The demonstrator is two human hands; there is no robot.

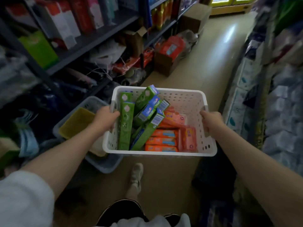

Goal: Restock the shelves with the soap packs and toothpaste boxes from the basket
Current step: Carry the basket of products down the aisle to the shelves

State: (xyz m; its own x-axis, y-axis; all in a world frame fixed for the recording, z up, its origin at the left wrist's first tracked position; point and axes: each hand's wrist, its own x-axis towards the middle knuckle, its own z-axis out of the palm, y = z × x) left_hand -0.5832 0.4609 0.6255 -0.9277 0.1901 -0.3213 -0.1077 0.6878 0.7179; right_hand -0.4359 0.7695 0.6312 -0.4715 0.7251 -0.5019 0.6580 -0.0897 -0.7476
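Note:
I carry a white perforated basket (183, 99) in front of me above the aisle floor. My left hand (105, 117) grips its left rim and my right hand (210, 119) grips its right rim. Inside, several green toothpaste boxes (125, 125) lean along the left half. Several orange soap packs (165, 140) lie stacked in the right half, near my side. Dark metal shelves (91, 41) run along the left of the aisle, stocked with boxed goods.
A grey bin (101, 164) holding a yellow sponge-like pad sits on the floor under the basket's left side. An open cardboard carton (165, 63) with orange packs stands further along the shelf base. Wrapped bundles line the right side. My foot (136, 176) is on the tan floor.

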